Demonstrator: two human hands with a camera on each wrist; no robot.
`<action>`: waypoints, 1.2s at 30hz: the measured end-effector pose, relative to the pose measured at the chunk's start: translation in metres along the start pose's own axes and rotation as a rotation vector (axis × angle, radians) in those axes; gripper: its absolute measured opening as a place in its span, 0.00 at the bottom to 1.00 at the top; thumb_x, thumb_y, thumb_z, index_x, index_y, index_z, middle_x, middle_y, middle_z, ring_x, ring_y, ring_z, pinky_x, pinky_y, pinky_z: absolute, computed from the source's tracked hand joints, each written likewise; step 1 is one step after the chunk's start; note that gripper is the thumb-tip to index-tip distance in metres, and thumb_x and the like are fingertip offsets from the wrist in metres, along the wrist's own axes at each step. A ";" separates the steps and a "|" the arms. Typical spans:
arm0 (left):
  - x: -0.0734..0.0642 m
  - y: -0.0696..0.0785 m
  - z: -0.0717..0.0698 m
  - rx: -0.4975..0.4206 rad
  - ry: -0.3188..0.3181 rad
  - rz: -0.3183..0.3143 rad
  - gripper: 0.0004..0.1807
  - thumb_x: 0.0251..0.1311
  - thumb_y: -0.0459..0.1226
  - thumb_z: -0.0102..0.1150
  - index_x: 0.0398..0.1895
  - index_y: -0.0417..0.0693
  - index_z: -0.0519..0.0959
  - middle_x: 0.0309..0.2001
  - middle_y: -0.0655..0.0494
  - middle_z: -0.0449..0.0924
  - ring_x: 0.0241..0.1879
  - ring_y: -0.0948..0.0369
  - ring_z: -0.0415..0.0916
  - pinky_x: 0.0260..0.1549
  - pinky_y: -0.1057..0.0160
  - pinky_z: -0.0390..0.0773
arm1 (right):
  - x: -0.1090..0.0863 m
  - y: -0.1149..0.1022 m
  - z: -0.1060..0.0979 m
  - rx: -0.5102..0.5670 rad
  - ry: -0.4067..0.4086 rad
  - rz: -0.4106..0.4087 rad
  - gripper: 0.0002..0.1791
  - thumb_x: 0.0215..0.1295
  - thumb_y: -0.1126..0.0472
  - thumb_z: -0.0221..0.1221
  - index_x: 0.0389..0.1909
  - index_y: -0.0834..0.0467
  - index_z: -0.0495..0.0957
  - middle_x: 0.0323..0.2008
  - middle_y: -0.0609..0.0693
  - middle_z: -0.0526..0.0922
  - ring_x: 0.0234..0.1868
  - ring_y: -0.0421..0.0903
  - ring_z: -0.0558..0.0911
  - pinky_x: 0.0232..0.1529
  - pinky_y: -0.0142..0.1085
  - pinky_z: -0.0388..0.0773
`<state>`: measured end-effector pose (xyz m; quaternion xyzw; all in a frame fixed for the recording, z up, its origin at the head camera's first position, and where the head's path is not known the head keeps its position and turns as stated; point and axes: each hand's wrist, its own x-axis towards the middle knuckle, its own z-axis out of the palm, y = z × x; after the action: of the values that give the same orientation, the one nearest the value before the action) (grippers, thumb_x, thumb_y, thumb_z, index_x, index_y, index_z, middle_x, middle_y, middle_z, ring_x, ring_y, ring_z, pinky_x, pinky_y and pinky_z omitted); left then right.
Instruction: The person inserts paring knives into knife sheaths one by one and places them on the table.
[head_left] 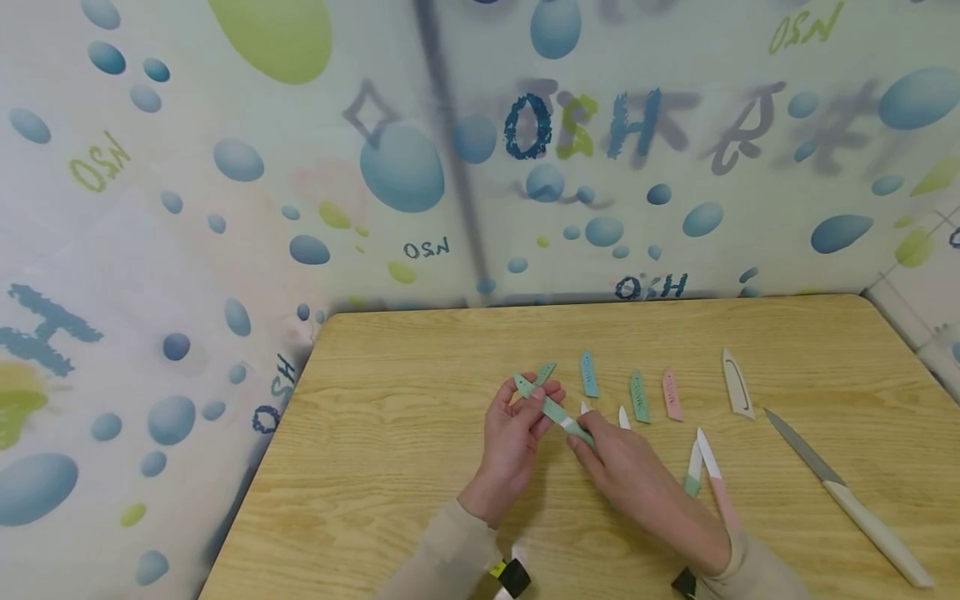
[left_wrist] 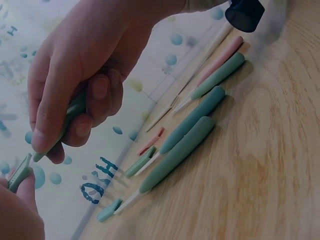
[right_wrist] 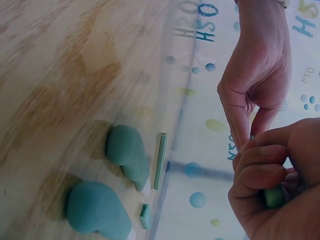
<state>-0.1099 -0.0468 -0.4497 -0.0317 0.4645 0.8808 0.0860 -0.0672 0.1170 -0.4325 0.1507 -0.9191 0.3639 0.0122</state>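
Observation:
My left hand [head_left: 510, 442] pinches a green blade sheath [head_left: 553, 410] between thumb and fingers, its tip pointing to the far left. With curled fingers my right hand [head_left: 633, 458] grips the green handle [head_left: 583, 433] of a small knife. A short white piece of that knife's blade [head_left: 567, 423] shows between sheath and handle, and the rest lies inside the sheath. In the right wrist view, the handle's green end [right_wrist: 274, 196] shows within the right hand. Another green sheath [head_left: 547, 372] lies just beyond the left fingers.
Blue [head_left: 589, 373], green [head_left: 639, 396] and pink [head_left: 672, 394] sheaths lie farther back, beside a white sheath [head_left: 738, 383]. A large knife [head_left: 870, 517] lies bare at the right. Small knives, one pink-handled [head_left: 724, 500], others green [left_wrist: 180, 155] or teal [left_wrist: 195, 120], lie near the right arm.

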 end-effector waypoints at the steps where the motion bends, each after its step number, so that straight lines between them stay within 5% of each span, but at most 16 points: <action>1: 0.000 0.000 0.001 0.001 0.000 -0.003 0.13 0.76 0.26 0.51 0.59 0.37 0.68 0.51 0.44 0.86 0.52 0.55 0.86 0.58 0.57 0.82 | 0.000 0.000 0.000 0.001 -0.002 0.002 0.04 0.76 0.62 0.60 0.43 0.57 0.76 0.22 0.41 0.67 0.19 0.35 0.64 0.18 0.29 0.64; 29: -0.002 -0.008 0.003 -0.002 0.012 -0.017 0.17 0.76 0.27 0.52 0.64 0.32 0.65 0.52 0.41 0.85 0.52 0.54 0.85 0.57 0.58 0.83 | 0.000 0.000 0.001 0.011 -0.019 0.027 0.06 0.78 0.61 0.59 0.48 0.59 0.77 0.24 0.41 0.69 0.21 0.37 0.67 0.19 0.30 0.66; 36: 0.006 -0.005 -0.008 0.017 0.019 -0.040 0.25 0.77 0.28 0.52 0.72 0.32 0.58 0.56 0.37 0.82 0.55 0.52 0.84 0.58 0.58 0.82 | 0.002 0.003 -0.001 -0.095 -0.017 0.021 0.10 0.77 0.58 0.60 0.50 0.60 0.79 0.23 0.40 0.72 0.21 0.36 0.68 0.19 0.30 0.67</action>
<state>-0.1146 -0.0496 -0.4592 -0.0485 0.4722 0.8745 0.0998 -0.0704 0.1195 -0.4335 0.1433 -0.9369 0.3187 0.0076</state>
